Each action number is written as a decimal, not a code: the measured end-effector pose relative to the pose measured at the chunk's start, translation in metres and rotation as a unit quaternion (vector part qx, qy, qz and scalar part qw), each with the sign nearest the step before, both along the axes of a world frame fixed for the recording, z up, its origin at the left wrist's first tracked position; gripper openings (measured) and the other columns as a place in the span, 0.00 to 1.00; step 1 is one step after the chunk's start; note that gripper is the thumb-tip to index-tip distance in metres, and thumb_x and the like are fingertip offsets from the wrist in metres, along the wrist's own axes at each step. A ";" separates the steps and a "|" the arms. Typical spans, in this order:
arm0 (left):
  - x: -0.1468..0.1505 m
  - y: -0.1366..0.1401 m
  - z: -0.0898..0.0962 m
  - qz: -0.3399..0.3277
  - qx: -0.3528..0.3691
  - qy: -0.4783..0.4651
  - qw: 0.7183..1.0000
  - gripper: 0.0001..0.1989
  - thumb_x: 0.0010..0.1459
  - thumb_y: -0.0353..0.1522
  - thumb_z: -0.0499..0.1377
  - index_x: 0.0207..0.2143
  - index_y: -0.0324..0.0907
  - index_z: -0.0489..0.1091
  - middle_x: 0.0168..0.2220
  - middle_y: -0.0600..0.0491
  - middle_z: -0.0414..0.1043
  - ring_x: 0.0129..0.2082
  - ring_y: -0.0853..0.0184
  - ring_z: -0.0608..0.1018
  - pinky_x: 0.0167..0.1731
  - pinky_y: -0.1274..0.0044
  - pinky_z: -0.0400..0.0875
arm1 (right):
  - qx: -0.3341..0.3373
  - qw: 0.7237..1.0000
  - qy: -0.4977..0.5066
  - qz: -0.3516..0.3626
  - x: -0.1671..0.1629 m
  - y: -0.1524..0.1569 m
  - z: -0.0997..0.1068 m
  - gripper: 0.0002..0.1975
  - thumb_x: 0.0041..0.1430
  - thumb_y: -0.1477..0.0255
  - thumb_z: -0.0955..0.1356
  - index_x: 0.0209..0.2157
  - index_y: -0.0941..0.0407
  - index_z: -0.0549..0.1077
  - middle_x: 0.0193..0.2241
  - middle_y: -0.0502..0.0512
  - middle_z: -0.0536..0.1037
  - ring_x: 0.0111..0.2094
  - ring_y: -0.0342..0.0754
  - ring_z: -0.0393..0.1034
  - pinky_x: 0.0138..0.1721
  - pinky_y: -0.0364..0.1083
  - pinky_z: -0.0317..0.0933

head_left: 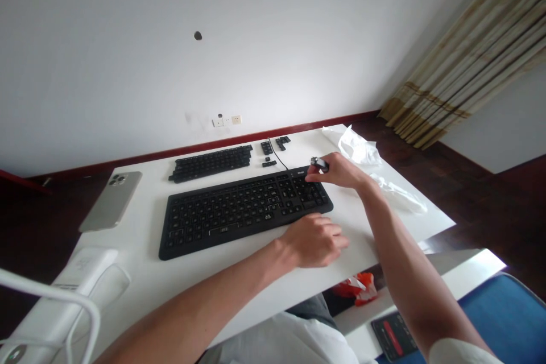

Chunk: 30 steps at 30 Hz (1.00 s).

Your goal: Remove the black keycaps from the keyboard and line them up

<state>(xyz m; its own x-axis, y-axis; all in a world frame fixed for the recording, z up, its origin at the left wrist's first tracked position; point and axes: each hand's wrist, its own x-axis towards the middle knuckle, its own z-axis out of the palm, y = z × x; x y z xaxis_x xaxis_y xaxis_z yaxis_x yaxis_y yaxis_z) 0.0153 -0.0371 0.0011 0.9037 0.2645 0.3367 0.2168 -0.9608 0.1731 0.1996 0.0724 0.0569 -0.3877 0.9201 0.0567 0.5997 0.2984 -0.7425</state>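
A black keyboard [239, 210] with its keycaps off lies across the white table, key sockets bare. My right hand [341, 170] is over its upper right corner, closed around a small silver-and-black tool [319, 164] whose kind I cannot make out. Its fingertips touch or hover just above the number pad. My left hand [315, 240] rests on the table below the keyboard's lower right corner, fingers curled; whatever is in them is hidden. Behind the keyboard lie rows of removed black keycaps [213, 162], with smaller groups of keycaps [267, 148] to their right.
A phone [113, 199] lies at the table's left, near a white power strip [83, 267] with white cables. Crumpled white plastic [354, 145] occupies the right side. The keyboard's cable [277, 154] runs back toward the wall. Below is an open drawer with a red wrapper [362, 289].
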 end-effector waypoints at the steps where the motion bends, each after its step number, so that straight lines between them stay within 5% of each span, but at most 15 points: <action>1: 0.004 -0.005 -0.002 -0.017 -0.009 0.002 1.000 0.05 0.67 0.30 0.59 0.39 0.42 0.76 0.37 0.53 0.76 0.38 0.64 0.77 0.37 0.70 0.68 | -0.018 0.999 -0.039 0.026 0.002 0.000 -0.001 0.16 0.49 0.56 0.79 0.30 0.55 0.82 0.24 0.50 0.77 0.24 0.43 0.64 0.25 0.44 0.56; 6: 0.010 -0.016 0.002 -0.034 -0.011 0.010 0.999 0.07 0.67 0.29 0.59 0.36 0.43 0.77 0.37 0.54 0.77 0.36 0.64 0.78 0.34 0.70 0.68 | -0.094 0.984 -0.100 0.112 -0.003 0.003 -0.006 0.21 0.45 0.55 0.80 0.38 0.52 0.84 0.27 0.48 0.79 0.29 0.46 0.70 0.30 0.44 0.61; 12: 0.004 -0.009 -0.001 -0.020 -0.003 -0.008 1.000 0.07 0.67 0.29 0.59 0.37 0.43 0.78 0.37 0.55 0.78 0.37 0.63 0.79 0.37 0.68 0.70 | -0.084 0.983 -0.130 0.098 -0.003 0.001 -0.006 0.18 0.51 0.57 0.78 0.39 0.54 0.85 0.28 0.51 0.80 0.29 0.47 0.71 0.31 0.45 0.62; 21: 0.007 -0.005 -0.014 -0.008 -0.027 -0.009 1.000 0.07 0.68 0.32 0.60 0.42 0.44 0.79 0.40 0.55 0.78 0.41 0.62 0.79 0.41 0.70 0.71 | 0.099 0.983 -0.118 -0.103 -0.009 0.043 -0.025 0.16 0.57 0.57 0.73 0.40 0.53 0.84 0.27 0.51 0.80 0.26 0.47 0.67 0.32 0.46 0.59; 30: 0.005 -0.002 -0.018 0.011 -0.031 -0.018 0.999 0.08 0.69 0.33 0.58 0.44 0.46 0.79 0.41 0.55 0.78 0.39 0.63 0.78 0.40 0.69 0.70 | 0.144 0.974 -0.152 -0.092 -0.036 0.112 -0.058 0.14 0.61 0.63 0.71 0.44 0.53 0.84 0.39 0.57 0.85 0.38 0.54 0.77 0.40 0.47 0.64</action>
<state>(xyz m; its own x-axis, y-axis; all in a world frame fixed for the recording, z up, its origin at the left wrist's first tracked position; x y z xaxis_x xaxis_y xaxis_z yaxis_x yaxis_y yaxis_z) 0.0201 -0.0391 -0.0164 0.8848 0.3063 0.3512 0.2309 -0.9428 0.2405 0.1636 0.1842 -0.0016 -0.2565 0.9386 0.2308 0.8414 0.3344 -0.4245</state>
